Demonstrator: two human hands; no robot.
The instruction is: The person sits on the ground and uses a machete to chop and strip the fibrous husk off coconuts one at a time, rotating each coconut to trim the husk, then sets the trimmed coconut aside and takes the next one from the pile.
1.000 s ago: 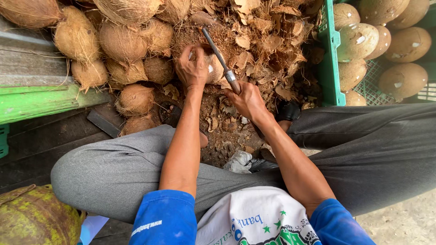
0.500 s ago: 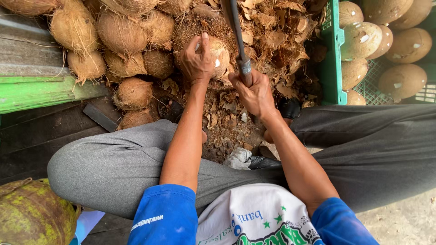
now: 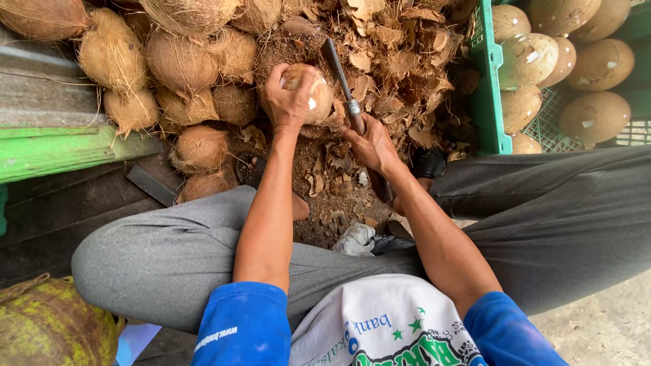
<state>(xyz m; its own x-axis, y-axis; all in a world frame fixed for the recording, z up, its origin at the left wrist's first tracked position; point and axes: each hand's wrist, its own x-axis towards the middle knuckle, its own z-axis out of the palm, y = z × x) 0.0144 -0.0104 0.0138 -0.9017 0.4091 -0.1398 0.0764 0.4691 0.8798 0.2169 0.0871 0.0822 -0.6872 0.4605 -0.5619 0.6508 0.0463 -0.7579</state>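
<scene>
Down at the middle of the head view, the left hand (image 3: 288, 102) wraps over a round brown coconut (image 3: 313, 95), fingers closed across its top and near side so that only the right part of the shell shows, with a small pale nick on it. Just beside it, the right hand (image 3: 371, 144) is clenched tight round the handle of a knife (image 3: 342, 80), whose dark blade points up and away from the body and stands tilted slightly left, its edge close beside the coconut (whether steel touches shell I cannot tell). Both hands work above a heap of husk scraps (image 3: 400, 61), dry brown chips and fibre spread over the ground between the knees. To the left of the heap lies a pile of hairy coconuts (image 3: 183, 64), still shaggy with fibre, resting against a green board (image 3: 61, 152). On the right, well apart from the hands, a green crate (image 3: 489, 88) holds trimmed coconuts (image 3: 536, 57), smooth and pale with small cut marks. The person sits with grey trousers (image 3: 163, 257) spread wide and blue sleeves at the bottom edge.
</scene>
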